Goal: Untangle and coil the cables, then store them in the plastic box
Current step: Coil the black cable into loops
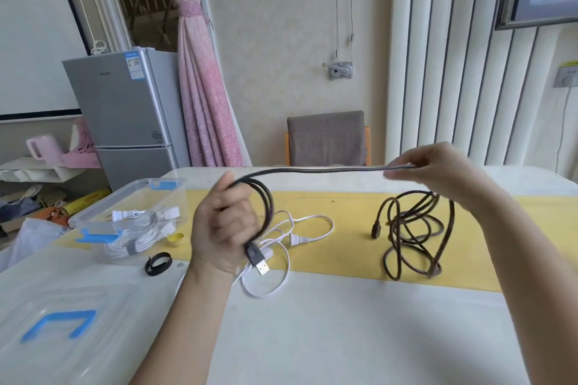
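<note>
Gripping black cable (312, 169) loops in left hand (223, 228), pinching span in right hand (438, 170); could knot 3 o'clock tangle (409, 237) if tugged.

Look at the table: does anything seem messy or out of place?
The black cable below the right hand lies in a tangled heap on the yellow mat, and a white cable sprawls loose beside it.

- our black cable (325, 169): stretched midair, USB plug (262, 266) dangling, rest tangled on the table (344, 322)
- white cable (298, 240): loose beside it
- clear plastic box (131, 194): coiled white ones (137, 237) inside
</note>
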